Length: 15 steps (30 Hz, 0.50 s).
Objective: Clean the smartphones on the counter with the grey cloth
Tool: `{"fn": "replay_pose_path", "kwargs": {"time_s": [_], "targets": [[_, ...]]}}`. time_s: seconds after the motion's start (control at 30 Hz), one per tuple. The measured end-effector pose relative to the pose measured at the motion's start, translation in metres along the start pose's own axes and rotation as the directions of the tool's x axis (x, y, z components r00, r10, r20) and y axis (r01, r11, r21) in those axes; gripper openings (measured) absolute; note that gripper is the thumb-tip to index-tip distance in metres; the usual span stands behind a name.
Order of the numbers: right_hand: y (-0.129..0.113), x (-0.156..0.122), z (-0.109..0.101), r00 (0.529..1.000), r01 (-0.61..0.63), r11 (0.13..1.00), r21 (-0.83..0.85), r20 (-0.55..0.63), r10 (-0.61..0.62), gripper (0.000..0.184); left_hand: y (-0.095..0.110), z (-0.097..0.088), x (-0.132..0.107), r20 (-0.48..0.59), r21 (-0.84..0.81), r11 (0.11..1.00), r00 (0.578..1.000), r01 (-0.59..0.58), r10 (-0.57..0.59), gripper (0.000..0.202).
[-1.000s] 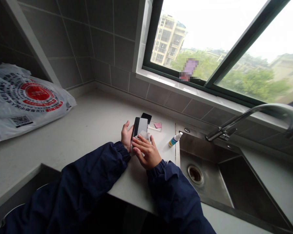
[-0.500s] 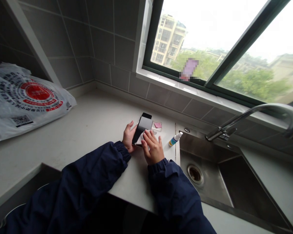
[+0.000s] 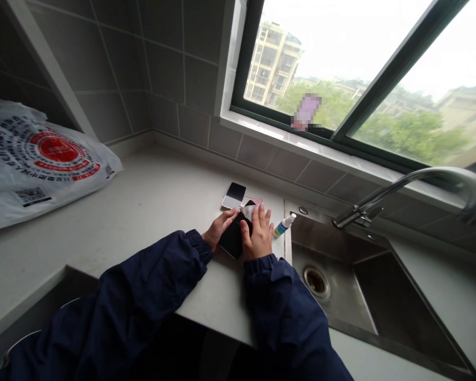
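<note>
Fingers [image 3: 262, 225] of the right hand [image 3: 256, 239] stand slightly apart, pressing on a black smartphone [image 3: 232, 241] near a crumpled white cloth [image 3: 248, 212] at its far end. The left hand [image 3: 219, 229] reaches in from the side, its fingers close together, their tips at the phone's upper edge. Whether either hand truly grips cannot be told. The phone sits on a white stone counter [image 3: 150, 211], its middle hidden by the hands. Just beyond lies a second phone [image 3: 234, 194], dark glass with a pale lower strip. A pink scrap [image 3: 250, 201] is mostly hidden and hard to make out. To the right, a small spray bottle [image 3: 283, 226] lies beside a steel sink [image 3: 333, 296] with a curved faucet [image 3: 420, 182]. Far left lies a white plastic bag with red print [image 3: 35, 164].
</note>
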State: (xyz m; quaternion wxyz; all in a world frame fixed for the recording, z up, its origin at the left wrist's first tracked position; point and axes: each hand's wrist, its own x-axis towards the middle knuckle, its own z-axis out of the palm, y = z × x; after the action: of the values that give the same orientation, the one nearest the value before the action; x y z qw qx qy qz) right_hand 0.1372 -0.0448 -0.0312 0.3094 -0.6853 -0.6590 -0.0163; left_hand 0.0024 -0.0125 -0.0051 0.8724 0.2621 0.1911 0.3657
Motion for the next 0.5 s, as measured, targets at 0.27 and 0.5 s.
{"fn": "replay_pose_path", "kwargs": {"time_s": [0.27,0.5], "targets": [[-0.004,-0.001,-0.005,0.998,0.064,0.997,-0.039,0.010,-0.063,0.063,-0.002,0.005,-0.002,0.026,0.055,0.998,0.999,-0.020,0.019,0.051],[-0.017,-0.007,-0.011,0.956,0.270,0.963,-0.025,0.122,-0.265,0.061,-0.006,0.002,0.001,0.120,-0.004,0.999,0.991,-0.051,0.051,0.055]]}}
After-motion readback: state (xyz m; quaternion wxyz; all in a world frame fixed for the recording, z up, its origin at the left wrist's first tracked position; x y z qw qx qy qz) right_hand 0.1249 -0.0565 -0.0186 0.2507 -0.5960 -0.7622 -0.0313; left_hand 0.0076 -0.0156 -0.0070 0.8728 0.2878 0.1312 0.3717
